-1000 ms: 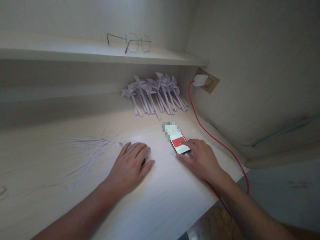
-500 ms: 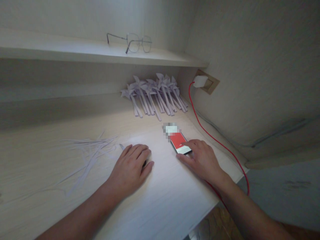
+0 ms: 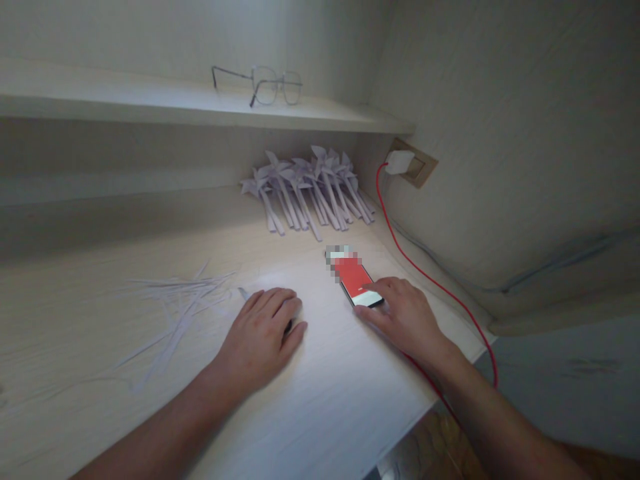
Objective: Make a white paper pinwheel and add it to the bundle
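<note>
My left hand rests palm down on the desk, fingers bent together and thumb apart. Beneath it is a mostly hidden object with a black part by the thumb and a grey pointed tip past the fingers; its kind cannot be made out. My right hand is open at a phone lying face up, its screen red and white and partly pixelated. The index finger is on the lower screen and the thumb lies by the near edge. Thin white paper strips lie loosely left of my left hand.
Several white paper pinwheels lie in a row at the back of the desk. Glasses sit on the shelf above. From a white charger in the wall socket, a red cable hangs past the desk's right edge.
On the phone screen, the red area has shifted upward and now covers more of the display. Both hands stay practically where they were; the view has moved very slightly.
</note>
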Tool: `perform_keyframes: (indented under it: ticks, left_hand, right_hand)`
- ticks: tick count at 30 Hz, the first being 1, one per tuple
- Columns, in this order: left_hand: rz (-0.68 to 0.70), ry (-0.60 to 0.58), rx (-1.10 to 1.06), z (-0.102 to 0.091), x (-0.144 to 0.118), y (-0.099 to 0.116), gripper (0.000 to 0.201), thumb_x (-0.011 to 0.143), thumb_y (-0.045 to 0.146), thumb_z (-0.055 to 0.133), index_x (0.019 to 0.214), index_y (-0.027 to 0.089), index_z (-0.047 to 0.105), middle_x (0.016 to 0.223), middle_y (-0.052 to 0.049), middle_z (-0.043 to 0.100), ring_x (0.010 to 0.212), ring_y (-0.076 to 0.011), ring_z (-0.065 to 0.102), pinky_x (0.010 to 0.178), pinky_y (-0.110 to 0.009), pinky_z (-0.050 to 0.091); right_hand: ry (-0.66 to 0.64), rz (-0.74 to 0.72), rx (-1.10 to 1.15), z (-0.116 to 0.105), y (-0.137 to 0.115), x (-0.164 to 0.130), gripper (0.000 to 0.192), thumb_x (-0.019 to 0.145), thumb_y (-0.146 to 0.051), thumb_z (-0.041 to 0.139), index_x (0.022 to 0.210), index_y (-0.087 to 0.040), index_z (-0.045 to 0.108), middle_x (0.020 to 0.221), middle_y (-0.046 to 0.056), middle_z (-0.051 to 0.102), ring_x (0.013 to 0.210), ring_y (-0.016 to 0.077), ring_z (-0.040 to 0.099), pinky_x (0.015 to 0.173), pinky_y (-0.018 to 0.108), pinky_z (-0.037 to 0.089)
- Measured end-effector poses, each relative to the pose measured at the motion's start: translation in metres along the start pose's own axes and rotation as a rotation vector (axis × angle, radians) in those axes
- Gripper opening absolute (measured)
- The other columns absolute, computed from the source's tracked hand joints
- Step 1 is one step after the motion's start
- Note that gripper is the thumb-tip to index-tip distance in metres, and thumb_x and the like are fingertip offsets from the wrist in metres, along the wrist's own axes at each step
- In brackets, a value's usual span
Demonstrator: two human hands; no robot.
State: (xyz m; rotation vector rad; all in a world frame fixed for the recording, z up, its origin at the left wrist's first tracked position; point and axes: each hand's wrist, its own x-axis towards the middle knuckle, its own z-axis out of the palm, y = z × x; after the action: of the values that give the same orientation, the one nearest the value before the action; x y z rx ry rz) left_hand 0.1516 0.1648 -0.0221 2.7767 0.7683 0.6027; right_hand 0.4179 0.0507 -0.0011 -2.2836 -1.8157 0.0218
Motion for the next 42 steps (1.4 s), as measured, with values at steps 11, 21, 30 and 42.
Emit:
perform_keyframes:
  ticks: [11, 21, 30, 42]
  left_hand:
    - [0.002, 0.014, -0.017, 0.0002, -0.0015, -0.0013, 0.023, 0.097, 0.03, 0.055, 0.115, 0.019, 0.063, 0.123, -0.013, 0.068, 0.118, -0.0315, 0.059, 0.104, -0.053, 0.047]
    - [0.001, -0.004, -0.006, 0.0005, -0.0011, -0.0008, 0.024, 0.097, 0.031, 0.055, 0.116, 0.017, 0.063, 0.123, -0.013, 0.067, 0.118, -0.0307, 0.059, 0.104, -0.052, 0.047]
    - [-0.003, 0.005, -0.013, 0.0001, -0.0025, -0.0012, 0.024, 0.097, 0.03, 0.055, 0.115, 0.018, 0.063, 0.124, -0.013, 0.067, 0.118, -0.0312, 0.059, 0.103, -0.052, 0.048]
    - [0.001, 0.002, -0.009, 0.0005, -0.0018, -0.0021, 0.023, 0.098, 0.03, 0.055, 0.115, 0.018, 0.063, 0.124, -0.013, 0.067, 0.118, -0.0307, 0.059, 0.104, -0.052, 0.047]
  right_hand:
    - [0.003, -0.001, 0.0, -0.0004, -0.0012, 0.0007, 0.042, 0.091, -0.056, 0.065, 0.121, -0.027, 0.071, 0.118, 0.009, 0.071, 0.109, 0.0299, 0.063, 0.097, 0.044, 0.045]
    - [0.005, 0.001, -0.011, -0.0002, -0.0021, 0.0005, 0.043, 0.091, -0.056, 0.065, 0.121, -0.026, 0.071, 0.12, 0.01, 0.071, 0.11, 0.03, 0.063, 0.097, 0.043, 0.045]
    - [0.002, -0.009, -0.02, 0.0015, 0.0, 0.0004, 0.047, 0.09, -0.062, 0.065, 0.122, -0.027, 0.07, 0.121, 0.01, 0.07, 0.11, 0.0307, 0.063, 0.095, 0.043, 0.046]
    - [-0.008, -0.002, -0.021, -0.0016, -0.0021, 0.0004, 0.048, 0.09, -0.061, 0.066, 0.122, -0.026, 0.07, 0.121, 0.011, 0.071, 0.11, 0.031, 0.063, 0.096, 0.044, 0.046]
